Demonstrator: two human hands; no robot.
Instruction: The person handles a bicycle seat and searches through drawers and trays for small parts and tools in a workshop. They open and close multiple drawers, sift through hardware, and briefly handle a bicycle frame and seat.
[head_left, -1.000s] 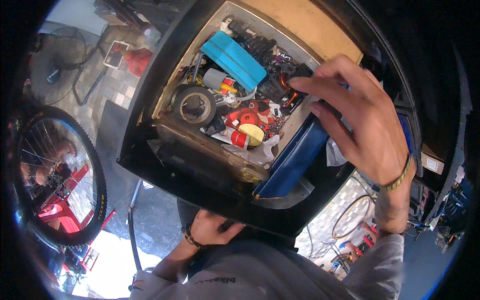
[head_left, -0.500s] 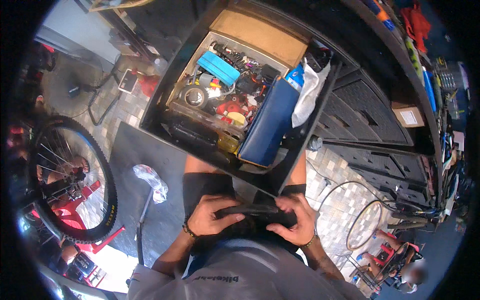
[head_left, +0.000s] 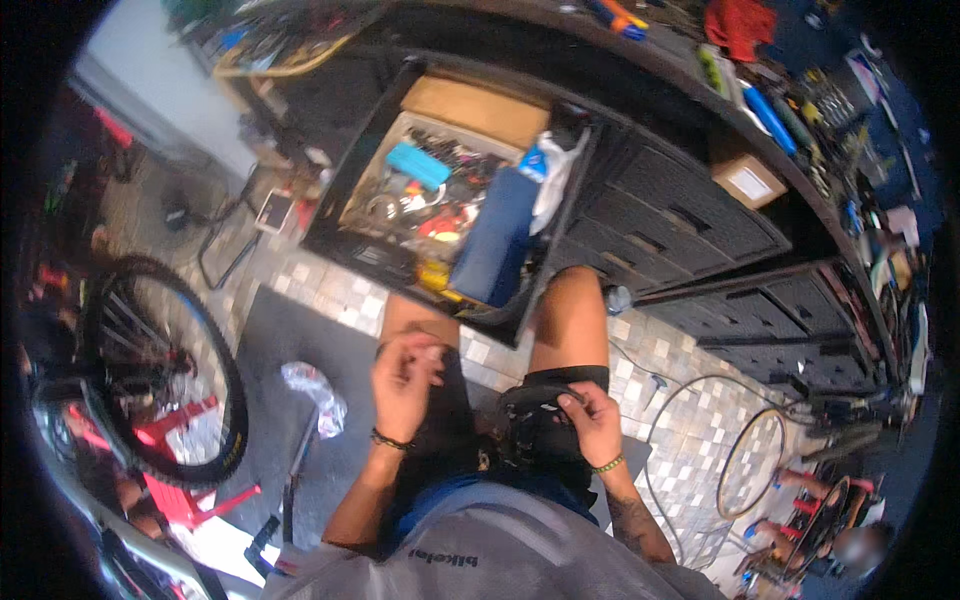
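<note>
My left hand (head_left: 407, 382) is raised over my left thigh, its fingers curled and blurred, on something I cannot make out. My right hand (head_left: 590, 420) lies over my right thigh, gripping a black item (head_left: 530, 410) that rests in my lap. Beyond my knees is a pulled-out black drawer (head_left: 330, 225) with an open box of small mixed parts (head_left: 460, 165), a turquoise case (head_left: 418, 165), a dark blue case (head_left: 493, 238) and a white crumpled cloth or bag (head_left: 553, 180).
A bicycle wheel (head_left: 230, 400) and red plastic chair (head_left: 185, 500) stand at left, beside a dark mat (head_left: 280, 350). Black drawers (head_left: 680, 210) and a cluttered bench (head_left: 660, 60) are ahead. A wheel rim (head_left: 750, 460), hose and another person (head_left: 820, 530) are at right.
My right hand left the box, coming down to the black item in my lap. Since half a second ago, my left hand lifted off that item. The view has shifted, showing more bench.
</note>
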